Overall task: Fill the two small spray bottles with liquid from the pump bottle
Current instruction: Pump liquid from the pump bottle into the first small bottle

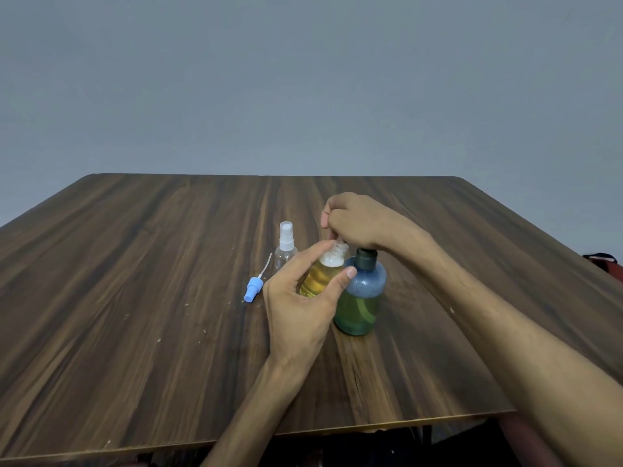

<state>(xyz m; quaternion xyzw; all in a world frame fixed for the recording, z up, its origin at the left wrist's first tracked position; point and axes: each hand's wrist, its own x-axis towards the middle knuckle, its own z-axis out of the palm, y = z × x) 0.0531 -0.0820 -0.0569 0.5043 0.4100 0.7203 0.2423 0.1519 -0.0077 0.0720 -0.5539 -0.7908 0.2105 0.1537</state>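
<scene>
The small clear uncapped spray bottle, nearly full of yellow liquid, is held by the left hand, thumb and fingers curled round it, just beside the blue-green translucent pump bottle, about half full, on the wooden table. The right hand, fingers curled, presses the pump head over the open neck. A second clear, empty spray bottle with white cap stands behind, and a blue spray cap lies to its left.

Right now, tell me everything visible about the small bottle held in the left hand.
The small spray bottle is clear plastic, round-shouldered, with a threaded open neck and no spray head. Yellow liquid fills it nearly to the shoulder, with pale foam on top. It is held tilted slightly, just left of the pump bottle. The left hand grips it, thumb on its right side, fingers behind. The right hand sits over the pump, the spout at the open neck.
</scene>
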